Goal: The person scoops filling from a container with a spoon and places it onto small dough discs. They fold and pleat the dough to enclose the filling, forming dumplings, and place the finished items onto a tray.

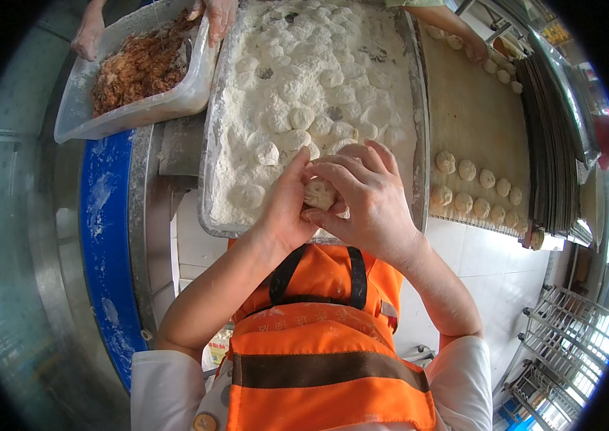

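Observation:
A pleated, filled dough bun (319,194) sits between my two hands, its gathered top facing up. My left hand (289,207) cups it from the left side. Around its right side curl the fingers and thumb of my right hand (366,196). Just beyond my hands lies a large metal tray (206,161) of white flour, with many flattened dough rounds (302,118) in it. To the right, rows of pleated buns (466,169) stand on a flat tan tray (477,113). At the upper left is a plastic tub (137,117) holding reddish-brown filling (140,70).
A co-worker's hands (218,19) are at the filling tub. Another person's hand (476,48) reaches over buns at the tan tray's far side. Stacked trays (547,140) stand to the right, a metal rack (568,328) lower right, and a blue conveyor belt (108,258) to the left.

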The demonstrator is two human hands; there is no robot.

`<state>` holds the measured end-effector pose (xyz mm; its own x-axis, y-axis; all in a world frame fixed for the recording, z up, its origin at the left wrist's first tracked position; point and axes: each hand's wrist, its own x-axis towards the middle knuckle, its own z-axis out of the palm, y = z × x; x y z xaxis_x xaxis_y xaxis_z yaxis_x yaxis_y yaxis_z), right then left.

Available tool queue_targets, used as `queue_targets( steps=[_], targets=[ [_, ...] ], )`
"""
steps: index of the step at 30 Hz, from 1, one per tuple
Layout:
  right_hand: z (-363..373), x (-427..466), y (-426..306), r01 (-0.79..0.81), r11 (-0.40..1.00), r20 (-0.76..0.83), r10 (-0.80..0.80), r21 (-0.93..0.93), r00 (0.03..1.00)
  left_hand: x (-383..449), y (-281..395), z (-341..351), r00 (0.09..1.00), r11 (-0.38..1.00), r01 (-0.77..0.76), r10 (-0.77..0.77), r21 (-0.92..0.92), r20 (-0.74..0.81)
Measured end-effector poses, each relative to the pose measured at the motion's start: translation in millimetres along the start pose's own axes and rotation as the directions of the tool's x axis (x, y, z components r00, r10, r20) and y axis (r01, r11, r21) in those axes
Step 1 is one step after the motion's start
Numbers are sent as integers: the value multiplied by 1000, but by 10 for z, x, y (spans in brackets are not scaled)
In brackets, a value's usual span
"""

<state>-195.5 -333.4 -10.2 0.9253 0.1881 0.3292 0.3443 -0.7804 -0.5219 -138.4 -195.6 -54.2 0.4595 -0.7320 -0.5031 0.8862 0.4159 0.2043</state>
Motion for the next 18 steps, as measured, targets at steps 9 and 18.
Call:
queue_targets(
  steps=[9, 18],
  targets=[
    [67, -110, 89, -54, 980, -93, 73, 191, 993, 108, 12, -272, 984, 997, 9, -22, 77, 175],
    [-154, -254, 437, -180, 910, -104, 234, 373, 967, 76, -58, 21, 998, 947, -60, 55, 315, 26]
  ],
)
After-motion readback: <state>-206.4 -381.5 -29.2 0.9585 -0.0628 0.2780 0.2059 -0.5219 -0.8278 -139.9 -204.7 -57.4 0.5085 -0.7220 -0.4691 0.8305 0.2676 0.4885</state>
